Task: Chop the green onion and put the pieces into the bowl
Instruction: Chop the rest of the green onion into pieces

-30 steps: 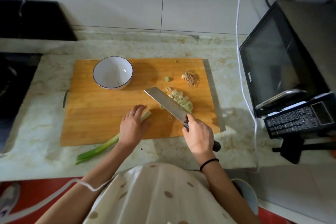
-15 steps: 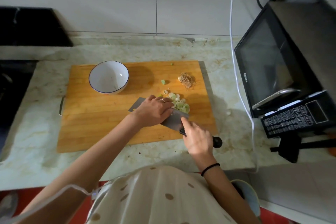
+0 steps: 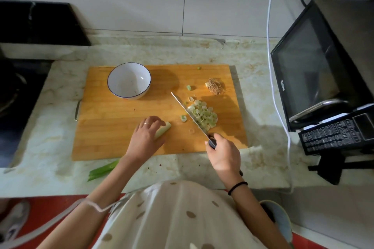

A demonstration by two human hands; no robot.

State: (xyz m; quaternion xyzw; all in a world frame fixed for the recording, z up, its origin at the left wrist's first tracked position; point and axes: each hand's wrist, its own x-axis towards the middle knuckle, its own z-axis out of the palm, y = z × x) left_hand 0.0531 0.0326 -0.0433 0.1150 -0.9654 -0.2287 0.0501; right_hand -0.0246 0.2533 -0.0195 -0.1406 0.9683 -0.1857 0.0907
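Observation:
A wooden cutting board (image 3: 113,127) lies on the marble counter. My left hand (image 3: 144,137) holds the green onion (image 3: 164,130) down with curled fingers; its cut white end pokes out to the right, and its green leaves (image 3: 101,171) hang off the board's front edge. My right hand (image 3: 223,152) grips the handle of a cleaver (image 3: 188,114), whose blade stands on edge against a pile of chopped pieces (image 3: 204,116). A white bowl (image 3: 129,81) with a blue rim sits at the board's back left with no pieces in it.
The cut root end (image 3: 214,86) and stray slices (image 3: 188,87) lie on the board's right half. A black microwave (image 3: 315,70) and a white cable (image 3: 271,46) stand to the right. A dark stove (image 3: 18,91) is at the left.
My left hand went from the blade, near the pile, back to the onion stalk. The cleaver turned up on edge beside the pile. The view shifted slightly.

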